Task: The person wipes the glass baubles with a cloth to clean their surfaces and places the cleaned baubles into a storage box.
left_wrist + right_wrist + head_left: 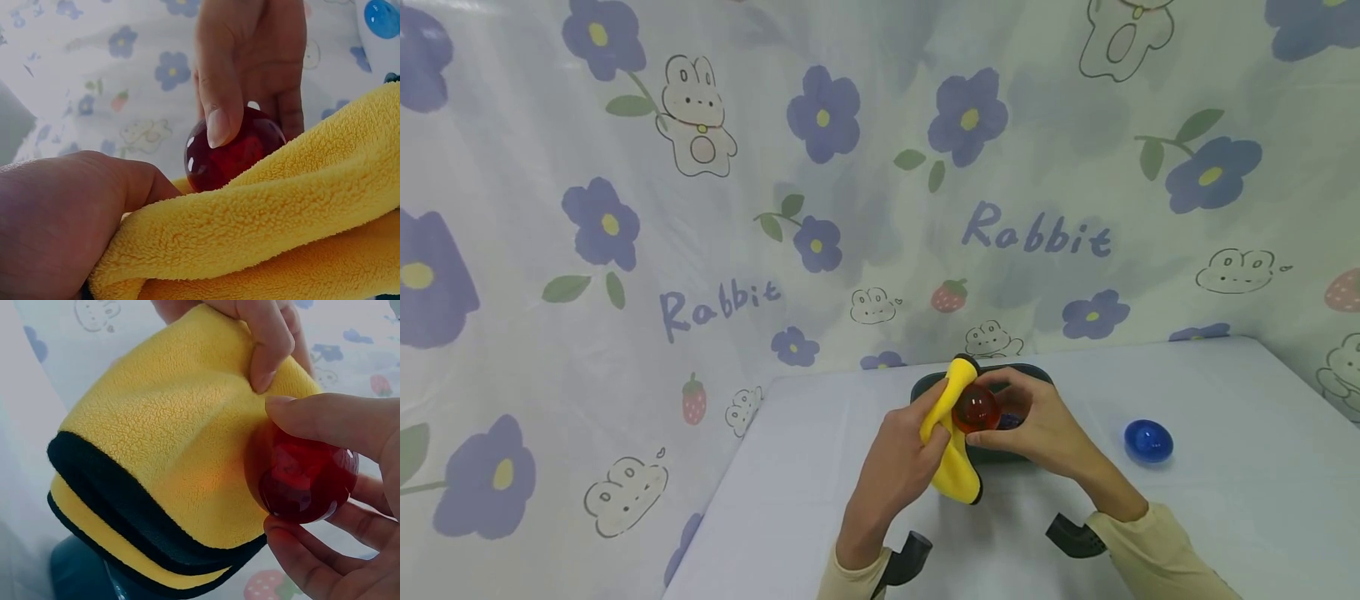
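My left hand grips a folded yellow towel with dark edging, its thumb and fingers pinching the cloth. Between the fingers and thumb of my right hand is a clear red ball, its side against the towel's face. In the left wrist view the red ball shows just behind the fuzzy towel, partly covered by it. Both hands are raised above a dark green basin, which they hide in part; something dark blue shows inside it.
A clear blue ball lies on the white table to the right of the basin. A curtain printed with rabbits and flowers hangs behind the table and along its left. Black curved pieces sit at both wrists.
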Tool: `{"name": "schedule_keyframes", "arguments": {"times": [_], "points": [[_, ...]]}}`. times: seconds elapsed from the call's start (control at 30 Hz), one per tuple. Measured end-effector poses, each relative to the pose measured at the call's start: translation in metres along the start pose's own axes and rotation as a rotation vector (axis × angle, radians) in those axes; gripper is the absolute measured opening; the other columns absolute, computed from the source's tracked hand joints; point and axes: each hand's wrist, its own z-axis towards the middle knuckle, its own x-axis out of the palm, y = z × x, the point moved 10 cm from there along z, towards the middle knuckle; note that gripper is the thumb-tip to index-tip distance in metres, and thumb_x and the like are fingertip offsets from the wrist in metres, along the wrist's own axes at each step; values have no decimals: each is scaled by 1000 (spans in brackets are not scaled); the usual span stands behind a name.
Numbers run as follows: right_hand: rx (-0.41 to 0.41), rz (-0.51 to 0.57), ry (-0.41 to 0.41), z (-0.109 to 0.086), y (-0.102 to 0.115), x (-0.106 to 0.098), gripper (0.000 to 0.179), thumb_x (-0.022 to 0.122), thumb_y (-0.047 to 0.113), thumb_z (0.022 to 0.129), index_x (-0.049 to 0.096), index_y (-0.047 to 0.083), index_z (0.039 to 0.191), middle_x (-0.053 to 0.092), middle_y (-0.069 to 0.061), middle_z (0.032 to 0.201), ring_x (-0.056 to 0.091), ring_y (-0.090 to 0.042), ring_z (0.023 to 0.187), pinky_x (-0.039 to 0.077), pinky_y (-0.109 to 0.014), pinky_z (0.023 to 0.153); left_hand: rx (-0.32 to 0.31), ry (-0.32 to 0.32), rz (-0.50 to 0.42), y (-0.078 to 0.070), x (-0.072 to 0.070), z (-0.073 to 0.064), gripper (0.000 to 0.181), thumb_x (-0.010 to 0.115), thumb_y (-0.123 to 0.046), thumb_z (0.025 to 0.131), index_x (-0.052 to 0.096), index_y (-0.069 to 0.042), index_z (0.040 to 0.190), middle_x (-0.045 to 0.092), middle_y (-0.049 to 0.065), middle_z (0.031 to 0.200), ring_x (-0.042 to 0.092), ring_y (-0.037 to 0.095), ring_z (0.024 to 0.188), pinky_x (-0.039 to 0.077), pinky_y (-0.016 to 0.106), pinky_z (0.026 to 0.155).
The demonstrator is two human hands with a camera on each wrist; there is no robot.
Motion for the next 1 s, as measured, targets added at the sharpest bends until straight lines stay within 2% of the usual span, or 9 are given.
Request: {"name": "schedule_keyframes", "arguments": {"times": [0.23, 0.53, 0.77, 1.0], "points": [[5, -6, 11, 0, 1, 4, 57, 91, 18, 77, 64, 13, 127, 69, -11, 123, 72, -16, 96, 60, -27, 88, 7, 1, -16, 1, 0, 1, 55, 54, -10, 97, 52, -10, 151, 73, 7, 109, 59, 7, 74, 54, 19, 73], [-2, 40, 20, -1, 4, 7, 56, 90, 15, 77, 65, 12, 127, 69, -13, 123, 73, -14, 97, 59, -24, 88, -7, 20, -39, 7, 2, 3, 54, 54, -11, 97, 52, -11, 151, 74, 7, 109, 60, 7, 74, 54, 19, 73], [-26, 100, -33, -2, 8, 2, 55, 89, 8, 77, 66, 9, 126, 68, -15, 125, 72, -12, 99, 59, -23, 88, -7, 35, -55, 7, 3, 4, 53, 53, -12, 98, 50, -13, 151, 72, 5, 103, 60, 7, 71, 54, 19, 70], [0, 180, -69, -1, 7, -1, 58, 87, 1, 77, 63, 5, 129, 65, -18, 130, 71, -9, 104, 59, -22, 90, 3, 56, -102, 5, 3, 3, 44, 51, -13, 97, 54, -17, 142, 71, 2, 95, 60, 5, 68, 55, 21, 66]]}}
